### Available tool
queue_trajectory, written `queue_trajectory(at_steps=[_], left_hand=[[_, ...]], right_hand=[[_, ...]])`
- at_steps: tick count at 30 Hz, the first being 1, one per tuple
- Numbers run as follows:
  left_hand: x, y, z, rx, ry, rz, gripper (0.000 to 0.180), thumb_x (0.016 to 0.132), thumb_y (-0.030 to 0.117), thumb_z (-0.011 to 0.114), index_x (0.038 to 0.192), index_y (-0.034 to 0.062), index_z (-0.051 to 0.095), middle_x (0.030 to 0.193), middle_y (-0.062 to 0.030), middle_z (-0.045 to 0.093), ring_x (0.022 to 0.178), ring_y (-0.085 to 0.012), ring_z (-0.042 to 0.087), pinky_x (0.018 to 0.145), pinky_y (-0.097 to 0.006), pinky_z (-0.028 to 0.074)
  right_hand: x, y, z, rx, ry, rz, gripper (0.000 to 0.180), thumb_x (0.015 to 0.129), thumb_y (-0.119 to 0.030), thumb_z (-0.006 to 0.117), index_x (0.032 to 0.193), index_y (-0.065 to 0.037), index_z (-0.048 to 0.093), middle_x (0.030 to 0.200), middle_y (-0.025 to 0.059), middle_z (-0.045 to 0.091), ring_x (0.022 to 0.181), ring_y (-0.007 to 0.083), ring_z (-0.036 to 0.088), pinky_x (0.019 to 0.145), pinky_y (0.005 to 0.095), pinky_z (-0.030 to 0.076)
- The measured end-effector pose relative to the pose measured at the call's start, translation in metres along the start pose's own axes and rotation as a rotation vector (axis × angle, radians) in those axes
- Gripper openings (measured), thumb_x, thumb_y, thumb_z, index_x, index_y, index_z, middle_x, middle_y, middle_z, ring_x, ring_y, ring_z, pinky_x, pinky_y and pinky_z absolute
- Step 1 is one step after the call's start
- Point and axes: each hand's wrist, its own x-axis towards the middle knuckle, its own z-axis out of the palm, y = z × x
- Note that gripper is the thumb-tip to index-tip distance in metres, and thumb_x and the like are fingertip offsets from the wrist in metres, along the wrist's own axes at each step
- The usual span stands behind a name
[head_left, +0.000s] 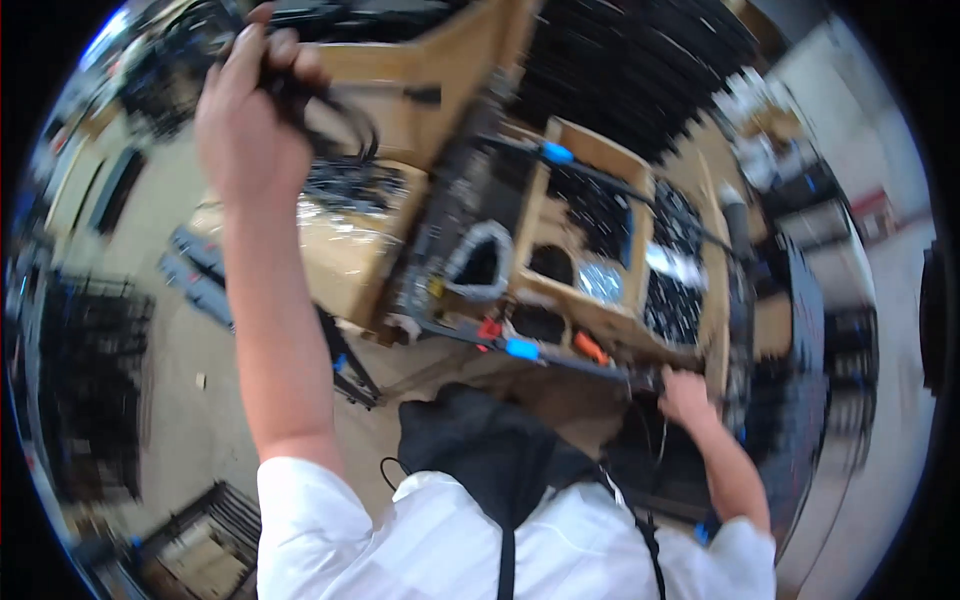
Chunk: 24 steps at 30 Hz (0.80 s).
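1. The left hand is raised high, toward 11 o'clock in the view, at the end of a bare forearm that rises from a white sleeve.
2. Its fingers are closed round a bundle of black cables — the loops hang out of the fist toward 3 o'clock, just beside the knuckles and touching them.
3. The right hand sits low at about 4 o'clock, at the near edge of the bench; its fingers curl downward, but blur hides whether they grip anything, so I cannot tell.
4. Thin dark wires hang just below that hand, toward 6 o'clock of it.
5. A black rail with a blue clip runs along the bench edge, ending close to the right hand at its 9 o'clock.
6. A wooden crate with open compartments stands on the bench at the view's centre, well apart from the left hand — dark cables fill several of its sections.
7. A small orange piece lies by the rail, between the blue clip and the right hand.
8. A black apron hangs over the white shirt at 6 o'clock.
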Motion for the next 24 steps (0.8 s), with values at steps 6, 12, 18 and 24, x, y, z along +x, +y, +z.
queue_trajectory(at_steps=[6, 12, 18, 24], left_hand=[[-0.187, -0.112, 0.044, 0.364, -0.154, -0.765, 0.035, 0.113, 0.033, 0.055, 0.123, -0.0006, 0.06, 0.074, -0.0017, 0.059, 0.054, -0.0101, 0.056, 0.052, -0.025, 0.044], [-0.332, -0.24, -0.025, 1.161, -0.599, -0.299, 0.022, 0.103, 0.022, 0.063, 0.111, 0.0019, 0.062, 0.089, -0.0243, 0.071, 0.079, -0.0428, 0.069, 0.086, -0.052, 0.051], [-0.344, -0.246, -0.011, 1.4, -0.733, -0.378, 0.024, 0.102, 0.024, 0.065, 0.105, 0.0003, 0.062, 0.068, -0.0174, 0.068, 0.065, -0.0373, 0.07, 0.071, -0.049, 0.055], [-0.344, -0.253, -0.008, 1.42, -0.67, -0.39, 0.024, 0.103, 0.026, 0.064, 0.104, 0.0024, 0.061, 0.064, -0.0163, 0.067, 0.062, -0.036, 0.07, 0.067, -0.048, 0.056]], right_hand=[[0.011, 0.006, 0.006, 0.098, 0.125, -0.034, 0.029, 0.081, -0.014, 0.067, 0.109, -0.006, 0.069, 0.089, 0.017, 0.077, 0.085, 0.0366, 0.077, 0.073, 0.0499, 0.062], [0.003, -0.014, -0.016, 0.223, 0.102, -0.048, 0.017, 0.089, -0.015, 0.067, 0.1, -0.003, 0.062, 0.087, 0.0212, 0.075, 0.091, 0.0413, 0.076, 0.078, 0.0508, 0.06], [0.018, -0.014, -0.014, 0.106, -0.131, 0.106, 0.058, 0.102, -0.056, 0.059, 0.106, 0.002, 0.067, 0.088, 0.0232, 0.076, 0.09, 0.0407, 0.076, 0.08, 0.0514, 0.06], [0.023, -0.003, 0.016, 0.416, 0.228, 0.065, 0.048, 0.102, -0.047, 0.061, 0.111, 0.001, 0.066, 0.095, 0.0239, 0.077, 0.096, 0.0449, 0.074, 0.088, 0.0526, 0.058]])
